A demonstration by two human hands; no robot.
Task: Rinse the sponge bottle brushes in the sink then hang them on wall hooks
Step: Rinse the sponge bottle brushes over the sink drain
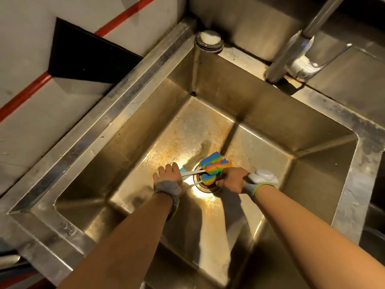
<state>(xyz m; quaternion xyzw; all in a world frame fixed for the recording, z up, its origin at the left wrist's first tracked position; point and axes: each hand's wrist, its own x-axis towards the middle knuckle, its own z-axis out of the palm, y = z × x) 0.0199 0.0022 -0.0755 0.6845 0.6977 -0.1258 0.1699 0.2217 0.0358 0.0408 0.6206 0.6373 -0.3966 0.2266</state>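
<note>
Sponge bottle brushes [214,168], with rainbow-striped foam heads and thin white handles, lie bunched low in the steel sink [260,130], just over the drain [205,184]. Your left hand [166,176] is closed around the handles, so this grip holds the bundle. Your right hand [233,179] has its fingers curled on the foam heads at their right side, pressing them.

rainbow sponge bottle brushes [212,168], white handles, bunched over sink [129,113] drain
</note>
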